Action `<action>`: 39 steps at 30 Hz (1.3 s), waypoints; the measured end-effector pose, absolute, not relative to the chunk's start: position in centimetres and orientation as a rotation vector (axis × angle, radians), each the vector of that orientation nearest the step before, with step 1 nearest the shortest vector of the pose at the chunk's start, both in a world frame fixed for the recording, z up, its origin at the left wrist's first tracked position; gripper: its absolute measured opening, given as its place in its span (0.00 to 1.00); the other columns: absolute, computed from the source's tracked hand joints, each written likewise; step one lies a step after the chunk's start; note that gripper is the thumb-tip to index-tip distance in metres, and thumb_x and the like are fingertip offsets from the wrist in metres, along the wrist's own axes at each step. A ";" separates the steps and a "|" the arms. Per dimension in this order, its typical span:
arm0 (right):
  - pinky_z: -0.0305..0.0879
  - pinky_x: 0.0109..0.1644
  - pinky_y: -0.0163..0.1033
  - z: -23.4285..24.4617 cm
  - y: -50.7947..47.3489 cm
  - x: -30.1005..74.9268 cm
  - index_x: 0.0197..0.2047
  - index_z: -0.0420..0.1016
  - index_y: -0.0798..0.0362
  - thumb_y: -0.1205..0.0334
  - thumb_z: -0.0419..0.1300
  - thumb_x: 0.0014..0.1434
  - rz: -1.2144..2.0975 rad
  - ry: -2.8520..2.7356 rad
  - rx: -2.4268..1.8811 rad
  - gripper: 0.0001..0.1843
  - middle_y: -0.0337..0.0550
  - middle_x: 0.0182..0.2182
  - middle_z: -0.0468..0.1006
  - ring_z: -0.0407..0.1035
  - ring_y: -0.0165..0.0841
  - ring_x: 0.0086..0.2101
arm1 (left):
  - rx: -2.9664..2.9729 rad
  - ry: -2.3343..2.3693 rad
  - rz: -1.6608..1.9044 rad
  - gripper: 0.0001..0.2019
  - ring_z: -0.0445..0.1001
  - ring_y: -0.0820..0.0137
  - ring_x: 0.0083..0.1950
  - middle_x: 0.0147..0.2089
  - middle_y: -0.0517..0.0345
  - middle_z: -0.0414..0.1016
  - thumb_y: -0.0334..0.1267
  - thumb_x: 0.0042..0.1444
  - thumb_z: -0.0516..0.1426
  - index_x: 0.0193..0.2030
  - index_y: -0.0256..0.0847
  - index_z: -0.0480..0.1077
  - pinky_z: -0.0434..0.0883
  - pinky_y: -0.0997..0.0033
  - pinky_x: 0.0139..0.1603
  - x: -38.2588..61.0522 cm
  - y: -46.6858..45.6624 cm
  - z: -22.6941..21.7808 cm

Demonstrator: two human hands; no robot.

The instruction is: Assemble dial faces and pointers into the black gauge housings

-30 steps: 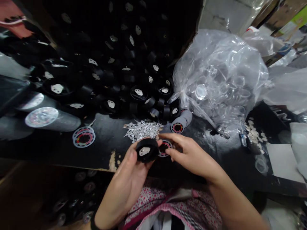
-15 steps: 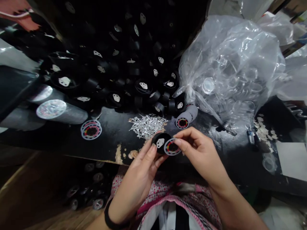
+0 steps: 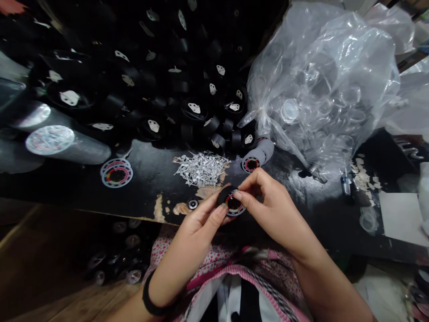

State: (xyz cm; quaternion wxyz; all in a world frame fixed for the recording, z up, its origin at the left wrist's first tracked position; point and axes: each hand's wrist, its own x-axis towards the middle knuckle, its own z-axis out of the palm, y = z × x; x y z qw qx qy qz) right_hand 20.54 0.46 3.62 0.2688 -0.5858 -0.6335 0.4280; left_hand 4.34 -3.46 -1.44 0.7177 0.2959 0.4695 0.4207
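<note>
My left hand (image 3: 203, 226) is closed around a small round black gauge case (image 3: 223, 194), held above the front of the bench. A printed dial disc (image 3: 235, 207) with red, yellow and green marks lies over the open face of the case. The thumb and fingers of my right hand (image 3: 273, 203) pinch the disc at its upper right, and my left thumb touches its left side. Whether the disc sits fully inside the rim I cannot tell. Just beyond my hands lies a heap of small white pointers (image 3: 203, 169).
Stacked dial discs (image 3: 251, 164) stand behind my right hand; more dials (image 3: 117, 176) lie at left beside wrapped cylinders (image 3: 50, 139). Black cases (image 3: 152, 127) with white plates pile up at the back. A bag of clear covers (image 3: 321, 98) fills the right. A small round part (image 3: 192, 204) lies near my left hand.
The dial disc has moved left from beside the case onto its face, covering the white plate inside. The view has shifted slightly, and the small round part beside my left hand now shows.
</note>
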 end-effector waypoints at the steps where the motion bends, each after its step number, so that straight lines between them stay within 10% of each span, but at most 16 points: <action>1: 0.63 0.36 0.34 3.5 0.4 20.5 0.35 0.67 0.51 0.64 0.62 0.62 1.142 -1.728 -1.589 0.06 0.35 0.32 0.72 0.67 0.27 0.33 | 0.647 1.037 0.933 0.19 0.72 0.54 0.63 0.60 0.54 0.76 0.47 0.58 0.63 0.56 0.51 0.77 0.75 0.58 0.58 4.4 -3.5 -1.4; 11: 0.67 0.43 0.35 2.8 -0.2 20.0 0.49 0.73 0.51 0.65 0.58 0.65 1.366 -1.949 -1.440 0.09 0.39 0.41 0.79 0.73 0.30 0.39 | 0.696 1.277 0.956 0.15 0.79 0.59 0.51 0.48 0.54 0.82 0.44 0.54 0.66 0.48 0.47 0.79 0.75 0.65 0.55 2.3 -5.0 -2.6; 22: 0.61 0.43 0.50 1.3 3.4 14.7 0.40 0.73 0.58 0.66 0.52 0.67 0.208 -2.764 -1.540 0.09 0.54 0.38 0.78 0.71 0.46 0.40 | 0.169 1.121 1.295 0.10 0.78 0.61 0.55 0.49 0.52 0.82 0.37 0.58 0.63 0.47 0.42 0.75 0.74 0.59 0.59 1.5 -3.6 -1.0; 39: 0.62 0.45 0.42 1.8 1.1 18.0 0.37 0.71 0.53 0.63 0.61 0.62 0.868 -2.105 -1.510 0.03 0.44 0.38 0.76 0.69 0.37 0.41 | 0.068 0.981 1.244 0.08 0.75 0.56 0.60 0.50 0.49 0.82 0.39 0.60 0.61 0.44 0.41 0.77 0.70 0.52 0.64 3.4 -2.7 -0.6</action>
